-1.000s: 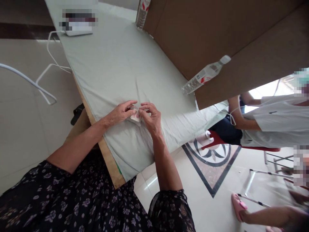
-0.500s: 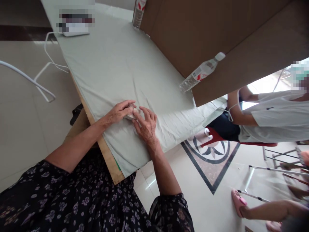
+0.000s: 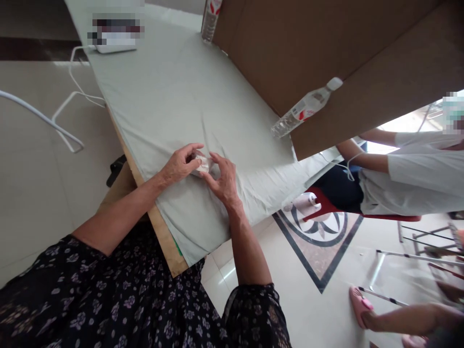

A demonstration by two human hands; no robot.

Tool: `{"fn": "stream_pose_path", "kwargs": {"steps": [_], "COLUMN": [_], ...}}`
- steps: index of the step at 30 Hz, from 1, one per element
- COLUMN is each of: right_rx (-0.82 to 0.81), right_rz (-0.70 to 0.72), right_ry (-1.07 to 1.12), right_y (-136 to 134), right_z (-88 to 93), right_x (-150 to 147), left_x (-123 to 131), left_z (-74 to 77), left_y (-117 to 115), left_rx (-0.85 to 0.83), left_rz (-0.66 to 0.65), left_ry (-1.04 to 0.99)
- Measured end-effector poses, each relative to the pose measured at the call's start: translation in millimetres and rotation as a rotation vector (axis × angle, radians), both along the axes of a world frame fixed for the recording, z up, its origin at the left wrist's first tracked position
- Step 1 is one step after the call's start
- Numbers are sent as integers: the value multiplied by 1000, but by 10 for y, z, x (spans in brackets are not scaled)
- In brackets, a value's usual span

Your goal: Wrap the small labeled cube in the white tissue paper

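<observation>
A small whitish packet with a shiny, see-through wrap point(image 3: 203, 165) is between my two hands, low over the cloth-covered table point(image 3: 163, 96). I cannot make out what kind of packet it is. From its left side my left hand point(image 3: 180, 163) holds it, the thumb resting on its top and the index finger curved over the far side. On the right, my right hand point(image 3: 224, 178) grips its other end between thumb and fingers. Parts of the packet are covered by the fingers.
A large cardboard panel point(image 3: 308, 53) stands on the right, with a clear plastic bottle point(image 3: 304, 108) by it and another bottle point(image 3: 210, 21) farther back. A white device point(image 3: 116, 43) with a cable sits at the far left. A person in a white shirt point(image 3: 416, 174) sits beyond the panel.
My right hand's fingers have lifted off the packet's top and moved to its right end, so more of the packet shows. The seated person's arm has shifted.
</observation>
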State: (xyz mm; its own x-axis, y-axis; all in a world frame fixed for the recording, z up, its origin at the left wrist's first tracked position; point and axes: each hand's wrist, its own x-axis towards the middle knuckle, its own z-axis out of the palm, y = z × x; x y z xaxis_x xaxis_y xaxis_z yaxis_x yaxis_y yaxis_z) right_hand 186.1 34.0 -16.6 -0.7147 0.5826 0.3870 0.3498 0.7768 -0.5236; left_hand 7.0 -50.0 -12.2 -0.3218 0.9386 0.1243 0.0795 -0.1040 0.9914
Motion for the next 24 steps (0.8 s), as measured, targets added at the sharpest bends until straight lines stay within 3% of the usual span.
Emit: {"fn": "stream_pose_path", "kwargs": {"steps": [4, 10, 13, 24], "right_rx": [-34, -259, -322, -78], "right_rz": [-13, -175, -223, -199], "right_ry": [26, 333, 399, 375], "right_y": [12, 75, 80, -26], "right_z": [4, -102, -155, -169], "right_x": [15, 162, 175, 142], "left_x": [-41, -109, -103, -64], "left_z": [-13, -52, -81, -88], "left_y": [9, -37, -48, -55], "left_rx": [-10, 21, 24, 34], "left_rz": [62, 228, 251, 229], "left_ry": [-52, -118, -110, 17]}}
